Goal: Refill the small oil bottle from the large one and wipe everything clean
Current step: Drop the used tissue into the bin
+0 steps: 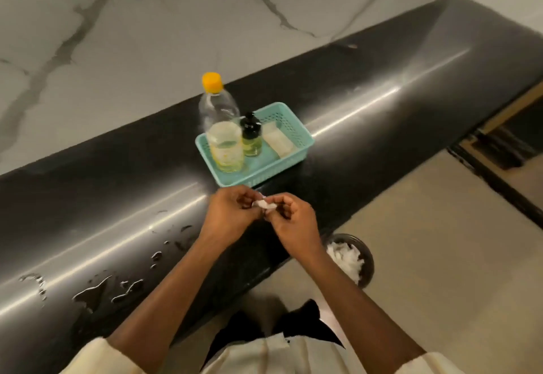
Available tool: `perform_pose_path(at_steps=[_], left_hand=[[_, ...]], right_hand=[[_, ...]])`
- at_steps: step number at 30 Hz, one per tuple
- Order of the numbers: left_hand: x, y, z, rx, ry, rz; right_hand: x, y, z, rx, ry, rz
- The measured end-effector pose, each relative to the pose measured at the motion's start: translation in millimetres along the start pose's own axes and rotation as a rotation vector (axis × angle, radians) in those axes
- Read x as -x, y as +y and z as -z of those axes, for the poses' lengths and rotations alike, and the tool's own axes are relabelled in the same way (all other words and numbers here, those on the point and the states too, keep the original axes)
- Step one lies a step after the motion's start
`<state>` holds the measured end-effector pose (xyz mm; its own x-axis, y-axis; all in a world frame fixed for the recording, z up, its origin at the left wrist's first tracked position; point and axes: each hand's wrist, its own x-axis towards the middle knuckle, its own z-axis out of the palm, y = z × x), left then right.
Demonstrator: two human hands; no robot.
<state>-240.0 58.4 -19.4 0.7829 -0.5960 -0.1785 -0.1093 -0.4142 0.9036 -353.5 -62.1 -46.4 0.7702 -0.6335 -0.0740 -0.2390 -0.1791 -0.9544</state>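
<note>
now the left grip (232,212) and right grip (293,220) both pinch one crumpled tissue (264,205) between them.

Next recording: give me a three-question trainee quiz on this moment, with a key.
1. True or false: the large clear plastic bottle with the yellow cap stands inside the teal plastic basket.
2. What do the left hand and right hand pinch between them? A) a metal spoon B) a small crumpled white tissue C) a green sponge
3. Fill in: the liquid puddles lie on the black ___.
Key: 1 true; 2 B; 3 countertop.
</note>
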Motion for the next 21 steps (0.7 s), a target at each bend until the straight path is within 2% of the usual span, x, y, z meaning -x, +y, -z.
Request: perform_pose_path(at_steps=[2, 5, 7, 11, 16, 21], left_hand=[[-1, 19, -33, 0.101, -0.111, -0.002], [1, 43, -99, 0.131, -0.239, -0.021], [1, 51, -130, 0.088, -0.252, -0.026], [11, 68, -231, -0.072, -0.389, -0.076], [9, 63, -327, -0.14, -0.454, -0.015], [-8, 37, -377, -0.175, -0.443, 0.047]], right_hand=[[8, 7, 41, -0.037, 0.085, -0.02], [30, 24, 111, -0.042, 0.209, -0.064], [40, 33, 140, -0.014, 0.23, -0.11], [66, 81, 219, 0.103, 0.358, -0.226], [78, 144, 284, 0.19, 0.297, -0.372], [68, 187, 306, 0.241, 0.216, -0.483]])
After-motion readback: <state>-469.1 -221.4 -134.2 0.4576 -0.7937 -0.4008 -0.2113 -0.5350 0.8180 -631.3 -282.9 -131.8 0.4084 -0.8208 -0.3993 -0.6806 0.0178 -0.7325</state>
